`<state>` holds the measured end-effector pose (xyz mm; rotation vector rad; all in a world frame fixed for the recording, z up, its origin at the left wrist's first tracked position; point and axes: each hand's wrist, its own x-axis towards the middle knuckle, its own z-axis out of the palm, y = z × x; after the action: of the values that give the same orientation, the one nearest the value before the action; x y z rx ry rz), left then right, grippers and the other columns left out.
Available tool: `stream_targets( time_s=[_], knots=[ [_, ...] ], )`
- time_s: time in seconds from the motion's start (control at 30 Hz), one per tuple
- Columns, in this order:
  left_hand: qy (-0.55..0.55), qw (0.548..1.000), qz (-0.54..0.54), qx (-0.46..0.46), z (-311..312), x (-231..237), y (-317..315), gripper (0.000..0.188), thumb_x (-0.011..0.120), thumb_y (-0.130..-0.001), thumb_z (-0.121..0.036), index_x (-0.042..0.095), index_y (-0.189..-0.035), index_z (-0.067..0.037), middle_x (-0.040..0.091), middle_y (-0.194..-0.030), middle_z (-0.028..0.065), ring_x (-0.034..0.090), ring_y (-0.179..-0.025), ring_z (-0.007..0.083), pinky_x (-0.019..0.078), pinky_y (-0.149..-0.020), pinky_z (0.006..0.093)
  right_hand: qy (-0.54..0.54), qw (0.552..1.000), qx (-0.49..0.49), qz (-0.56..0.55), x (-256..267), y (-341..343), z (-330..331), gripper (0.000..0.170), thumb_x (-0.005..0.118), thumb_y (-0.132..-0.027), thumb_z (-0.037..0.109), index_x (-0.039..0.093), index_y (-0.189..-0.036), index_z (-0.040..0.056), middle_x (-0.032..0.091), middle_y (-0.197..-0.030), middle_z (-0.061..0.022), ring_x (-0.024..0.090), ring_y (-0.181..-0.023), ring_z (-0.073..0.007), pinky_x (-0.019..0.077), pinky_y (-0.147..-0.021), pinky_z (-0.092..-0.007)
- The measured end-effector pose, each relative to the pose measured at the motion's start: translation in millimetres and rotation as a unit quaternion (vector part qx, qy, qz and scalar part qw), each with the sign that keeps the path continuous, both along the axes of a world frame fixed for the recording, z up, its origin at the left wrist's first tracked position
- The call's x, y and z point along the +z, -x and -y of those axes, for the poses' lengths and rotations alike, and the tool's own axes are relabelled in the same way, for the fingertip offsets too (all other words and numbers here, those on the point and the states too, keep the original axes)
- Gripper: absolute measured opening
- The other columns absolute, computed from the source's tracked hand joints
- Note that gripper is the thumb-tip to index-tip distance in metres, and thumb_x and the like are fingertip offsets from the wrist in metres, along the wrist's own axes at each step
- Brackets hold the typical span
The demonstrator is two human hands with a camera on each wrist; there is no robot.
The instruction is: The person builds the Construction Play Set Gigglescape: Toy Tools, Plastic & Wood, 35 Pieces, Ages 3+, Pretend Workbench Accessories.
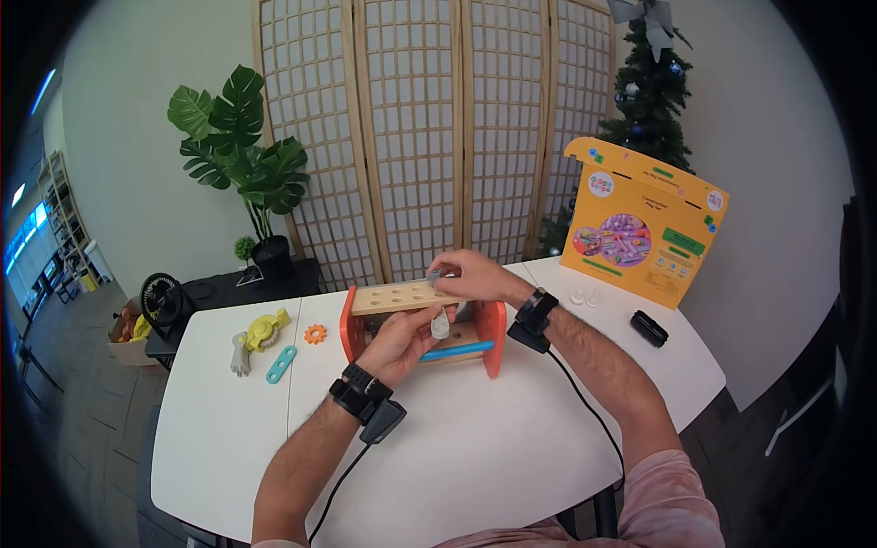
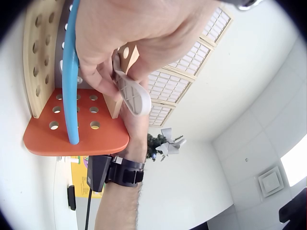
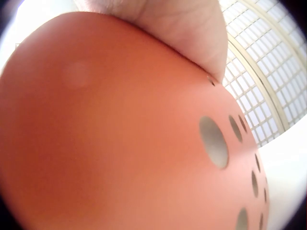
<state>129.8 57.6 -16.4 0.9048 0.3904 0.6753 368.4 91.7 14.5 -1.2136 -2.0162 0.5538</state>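
Note:
A toy workbench with orange-red side panels (image 1: pixel 496 329), a perforated wooden top board (image 1: pixel 393 298) and a blue bar (image 1: pixel 461 351) stands on the white table (image 1: pixel 393 447). At its front, my left hand (image 1: pixel 402 347) pinches a light grey plastic piece (image 2: pixel 135 97) with a rounded, ribbed end, which points down toward me. My right hand (image 1: pixel 470 274) is over the right part of the top board, its fingertips pinching a small grey piece (image 1: pixel 434 275). In the right wrist view an orange-red panel (image 3: pixel 120 134) with holes fills most of the picture and hides the right fingers.
Left of the workbench lie a yellow-green toy piece (image 1: pixel 265 331) with a grey part (image 1: pixel 239 358), an orange gear (image 1: pixel 315 334) and a teal strip with holes (image 1: pixel 281 364). On the right are small clear pieces (image 1: pixel 585 298), a black case (image 1: pixel 649 329) and a yellow box (image 1: pixel 644 228).

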Motion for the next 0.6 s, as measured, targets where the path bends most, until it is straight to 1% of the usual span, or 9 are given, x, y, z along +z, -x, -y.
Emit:
stream_targets(
  time_s=[0.03, 0.1, 0.13, 0.2, 0.23, 0.3, 0.43, 0.53, 0.6],
  knots=[
    [0.000, 1.000, 0.000, 0.001, -0.2, -0.3, 0.0, 0.039, 0.059, -0.115, -0.016, 0.052, -0.150, 0.001, 0.067, -0.140, 0.0138, 0.070, -0.125, 0.0178, 0.0619, -0.106, 0.0305, 0.000, 1.000, 0.000, 0.000, 0.9, -0.7, 0.7, 0.036, 0.083, -0.090, 0.029, 0.066, -0.101, -0.0005, 0.073, -0.097, -0.0132, 0.073, -0.100, -0.0241, 0.0593, -0.089, -0.0377],
    [0.000, 1.000, 0.001, 0.002, 0.2, -0.3, -0.2, 0.039, 0.059, -0.115, -0.016, 0.052, -0.150, 0.001, 0.067, -0.140, 0.0139, 0.070, -0.124, 0.0178, 0.0618, -0.106, 0.0303, 0.014, 0.998, -0.045, 0.040, 2.2, -2.3, 2.6, 0.036, 0.083, -0.090, 0.031, 0.065, -0.097, 0.0002, 0.073, -0.094, -0.0124, 0.072, -0.095, -0.0238, 0.0591, -0.085, -0.0378],
    [-0.001, 1.000, 0.003, 0.002, 0.2, -0.2, -0.2, 0.039, 0.059, -0.116, -0.016, 0.052, -0.150, 0.002, 0.067, -0.140, 0.0139, 0.070, -0.124, 0.0177, 0.0618, -0.106, 0.0302, 0.014, 0.998, -0.045, 0.040, 1.5, -1.7, 2.9, 0.036, 0.083, -0.090, 0.031, 0.065, -0.097, 0.0002, 0.073, -0.094, -0.0124, 0.072, -0.095, -0.0238, 0.0591, -0.085, -0.0378],
    [-0.003, 1.000, 0.002, 0.001, -0.1, -0.6, -0.3, 0.039, 0.058, -0.116, -0.016, 0.052, -0.150, 0.002, 0.067, -0.140, 0.0139, 0.070, -0.124, 0.0176, 0.0618, -0.105, 0.0301, 0.007, 0.998, -0.048, -0.026, -0.6, 0.4, 3.9, 0.038, 0.085, -0.088, 0.032, 0.064, -0.090, 0.0001, 0.071, -0.089, -0.0111, 0.069, -0.087, -0.0225, 0.0577, -0.079, -0.0376],
    [-0.005, 1.000, 0.000, 0.000, -0.3, -0.9, -0.3, 0.039, 0.058, -0.116, -0.016, 0.052, -0.150, 0.001, 0.067, -0.140, 0.0138, 0.070, -0.124, 0.0175, 0.0619, -0.105, 0.0299, 0.007, 0.998, -0.048, -0.026, 0.2, 1.3, 4.2, 0.038, 0.085, -0.088, 0.032, 0.064, -0.090, 0.0001, 0.071, -0.089, -0.0111, 0.069, -0.087, -0.0225, 0.0577, -0.079, -0.0376],
    [-0.003, 1.000, 0.002, -0.001, -0.9, -1.7, -0.3, 0.039, 0.058, -0.116, -0.016, 0.052, -0.150, 0.001, 0.067, -0.140, 0.0138, 0.070, -0.124, 0.0175, 0.0618, -0.105, 0.0300, -0.034, 0.999, -0.003, -0.010, 2.2, 2.6, 4.8, 0.039, 0.085, -0.087, 0.033, 0.061, -0.089, 0.0020, 0.068, -0.086, -0.0084, 0.064, -0.080, -0.0211, 0.0549, -0.073, -0.0373],
    [-0.005, 1.000, 0.005, -0.002, -0.2, -1.2, -0.2, 0.039, 0.059, -0.116, -0.016, 0.052, -0.150, 0.001, 0.068, -0.139, 0.0132, 0.070, -0.123, 0.0173, 0.0616, -0.105, 0.0303, -0.013, 0.998, -0.039, 0.041, 3.1, -1.8, 3.9, 0.038, 0.085, -0.088, 0.033, 0.065, -0.092, 0.0011, 0.072, -0.091, -0.0100, 0.067, -0.083, -0.0223, 0.0560, -0.074, -0.0383],
    [-0.005, 1.000, 0.002, -0.002, -0.5, -1.1, 0.3, 0.038, 0.059, -0.116, -0.016, 0.053, -0.149, 0.001, 0.069, -0.138, 0.0128, 0.070, -0.122, 0.0170, 0.0616, -0.105, 0.0301, 0.001, 0.998, -0.056, 0.010, 2.3, 1.9, 6.8, 0.037, 0.082, -0.091, 0.033, 0.065, -0.092, 0.0006, 0.074, -0.091, -0.0106, 0.068, -0.083, -0.0214, 0.0561, -0.074, -0.0386],
    [-0.005, 1.000, 0.002, -0.002, -0.2, -1.3, 0.4, 0.037, 0.059, -0.116, -0.016, 0.054, -0.148, 0.001, 0.069, -0.137, 0.0126, 0.070, -0.122, 0.0168, 0.0616, -0.104, 0.0300, -0.063, 0.997, -0.006, -0.032, -0.2, 4.8, 5.9, 0.034, 0.080, -0.095, 0.032, 0.066, -0.094, -0.0001, 0.074, -0.093, -0.0119, 0.068, -0.083, -0.0192, 0.0550, -0.072, -0.0378]
  ],
)
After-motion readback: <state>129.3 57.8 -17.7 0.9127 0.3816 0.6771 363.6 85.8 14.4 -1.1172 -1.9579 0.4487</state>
